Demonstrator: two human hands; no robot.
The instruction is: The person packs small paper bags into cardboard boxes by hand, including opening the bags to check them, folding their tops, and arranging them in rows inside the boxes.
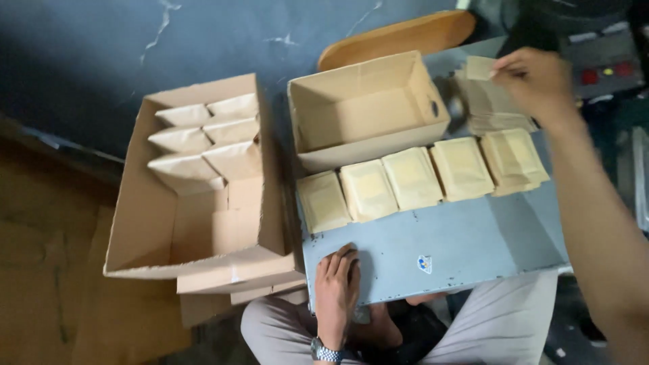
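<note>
My left hand (337, 284) lies flat, grip empty, on the grey-blue metal table (460, 243). Beyond it sits a row of tan paper pouches (412, 179). Farthest out, my right hand (534, 78) pinches a small flat tan paper pouch (480, 68) above the stack (493, 108).

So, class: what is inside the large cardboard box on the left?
The large cardboard box holds tan paper packets standing in two rows at its far end; the near part shows bare cardboard. Anything beneath the packets is covered.
</note>
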